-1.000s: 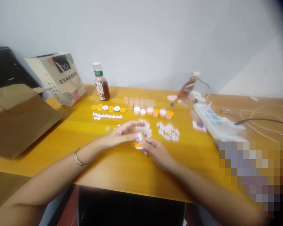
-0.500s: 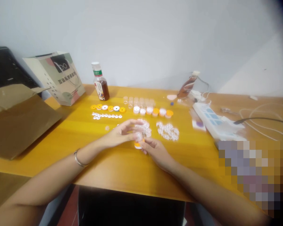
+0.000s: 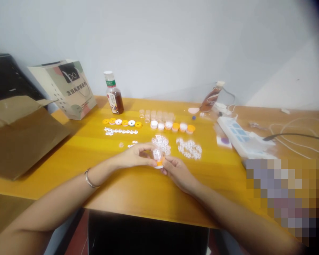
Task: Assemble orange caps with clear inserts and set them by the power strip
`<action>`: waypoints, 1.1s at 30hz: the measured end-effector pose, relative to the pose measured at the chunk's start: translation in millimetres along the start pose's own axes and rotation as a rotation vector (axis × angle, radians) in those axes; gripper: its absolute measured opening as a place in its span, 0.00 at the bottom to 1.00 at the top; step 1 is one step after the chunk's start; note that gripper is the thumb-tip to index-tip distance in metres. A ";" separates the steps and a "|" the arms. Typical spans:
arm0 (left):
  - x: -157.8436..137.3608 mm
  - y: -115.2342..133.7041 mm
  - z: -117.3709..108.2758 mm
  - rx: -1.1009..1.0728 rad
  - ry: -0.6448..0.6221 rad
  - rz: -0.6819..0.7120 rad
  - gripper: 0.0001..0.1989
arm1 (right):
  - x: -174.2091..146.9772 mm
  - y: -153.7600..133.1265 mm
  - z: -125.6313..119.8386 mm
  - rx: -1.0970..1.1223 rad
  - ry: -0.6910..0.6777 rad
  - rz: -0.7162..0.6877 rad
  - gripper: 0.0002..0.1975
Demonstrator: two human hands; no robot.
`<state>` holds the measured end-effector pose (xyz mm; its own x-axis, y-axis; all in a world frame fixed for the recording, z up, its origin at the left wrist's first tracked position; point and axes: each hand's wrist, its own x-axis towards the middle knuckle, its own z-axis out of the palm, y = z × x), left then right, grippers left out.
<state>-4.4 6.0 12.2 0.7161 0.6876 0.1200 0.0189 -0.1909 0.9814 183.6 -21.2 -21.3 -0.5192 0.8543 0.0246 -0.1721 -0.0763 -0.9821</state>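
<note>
Between both hands is a small clear capsule with an orange and white base point(image 3: 158, 160), held a little above the table near its front. My left hand point(image 3: 139, 154) has its thumb and fingers closed about the capsule's left side. My right hand point(image 3: 177, 171) pinches the orange base from the right. Just beyond my fingers lies a heap of white openwork discs point(image 3: 161, 141), with a second heap of white discs point(image 3: 190, 148) to its right. Small white pieces point(image 3: 133, 143) lie past my left hand.
Farther back are rows of orange and white rings point(image 3: 124, 123), round orange and white parts point(image 3: 175, 126) and clear cups point(image 3: 153, 115). Two drink bottles point(image 3: 115, 101) point(image 3: 211, 97) stand behind. Paper bags point(image 3: 23, 131) occupy the left; a white tray point(image 3: 238, 136) and cables lie right.
My left fingers, raised over the capsule before, have come down and closed on its side. The capsule has shifted slightly right. My right hand keeps its pinch.
</note>
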 end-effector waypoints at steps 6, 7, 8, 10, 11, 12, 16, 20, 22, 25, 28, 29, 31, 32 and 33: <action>1.7 3.1 3.1 -0.095 -0.036 0.023 0.13 | -2.4 -2.9 3.9 0.068 -0.106 0.037 0.17; 1.7 3.7 3.6 -0.066 -0.021 0.033 0.13 | -2.7 -3.3 4.5 0.057 -0.102 0.037 0.16; 1.7 4.0 4.3 -0.026 0.005 0.045 0.13 | -3.0 -3.7 5.0 0.040 -0.086 0.030 0.14; 1.5 3.5 6.9 0.064 0.079 0.061 0.11 | -3.4 -4.9 6.3 -0.015 -0.037 0.007 0.13; 1.4 2.7 9.0 0.109 0.113 0.063 0.10 | -3.6 -5.9 7.1 -0.050 -0.011 -0.004 0.13; 1.2 1.5 11.4 0.153 0.146 0.063 0.10 | -3.8 -7.0 7.9 -0.085 0.014 -0.013 0.12; 1.4 -3.0 21.6 0.275 0.311 0.041 0.12 | -4.5 -12.2 10.7 -0.181 0.117 -0.050 0.11; 1.7 -0.6 24.3 0.231 0.314 0.080 0.14 | -5.2 -11.8 9.9 -0.143 0.080 -0.056 0.11; 1.3 2.0 23.3 0.115 0.197 0.094 0.14 | -5.7 -8.8 9.1 -0.042 0.020 -0.038 0.12; -0.3 4.0 22.2 -0.063 0.049 0.070 0.13 | -6.8 -4.4 9.6 0.178 -0.060 0.009 0.12; -2.2 3.6 22.4 -0.168 -0.001 0.063 0.13 | -7.8 -3.1 11.1 0.340 -0.128 0.035 0.12; -2.7 3.4 22.4 -0.196 -0.015 0.065 0.13 | -8.0 -3.3 11.4 0.371 -0.148 0.038 0.12; -3.3 3.4 21.6 -0.236 -0.053 0.065 0.14 | -8.1 -4.3 11.1 0.412 -0.185 0.049 0.12; -3.3 3.5 20.8 -0.246 -0.077 0.065 0.15 | -8.0 -4.8 10.6 0.425 -0.200 0.058 0.12; -3.2 3.7 19.7 -0.245 -0.095 0.067 0.15 | -7.7 -5.4 9.8 0.433 -0.211 0.068 0.13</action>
<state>7.1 -10.7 12.5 0.7724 0.6083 0.1826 -0.1919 -0.0505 0.9801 180.3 -32.3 -14.4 -0.6919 0.7206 0.0441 -0.4408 -0.3733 -0.8163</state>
